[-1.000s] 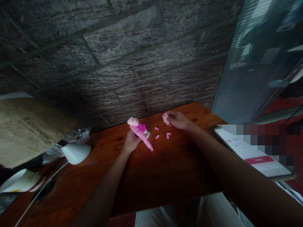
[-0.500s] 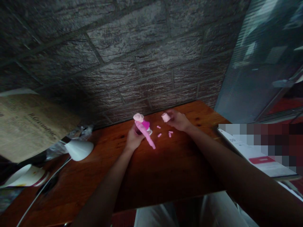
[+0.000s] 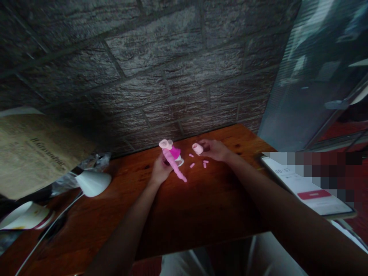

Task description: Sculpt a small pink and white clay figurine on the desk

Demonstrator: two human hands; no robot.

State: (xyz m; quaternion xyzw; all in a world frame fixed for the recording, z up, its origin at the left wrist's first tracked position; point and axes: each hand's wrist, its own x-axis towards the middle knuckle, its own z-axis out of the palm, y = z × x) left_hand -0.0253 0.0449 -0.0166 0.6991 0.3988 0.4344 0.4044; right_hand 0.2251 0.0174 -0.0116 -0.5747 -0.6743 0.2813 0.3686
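Note:
My left hand (image 3: 161,168) is closed around a pink toy (image 3: 173,153) with a magenta middle, a pale pink rounded top and a white part low on its right side. A long lumpy pink strand (image 3: 175,166) slants down across the front of it, its lower end towards me. To the right, the fingers of my right hand (image 3: 215,149) hold a pale pink cup-shaped piece (image 3: 197,148), its hollow end facing left. Several small pink stick-like bits (image 3: 192,165) lie on the wooden table (image 3: 201,207) between and below the hands.
A white cone-shaped object (image 3: 94,183) with a cord and a stained paper cup (image 3: 27,216) lie at the left. Behind them stands a brown printed paper bag (image 3: 37,153). A stone-pattern wall (image 3: 178,76) borders the back. A phone (image 3: 310,188) showing a timer is at the right.
My right hand has lowered slightly, and the pale pink piece has turned so that its hollow end shows more. My left hand keeps hold of the pink toy. The view has shifted a little.

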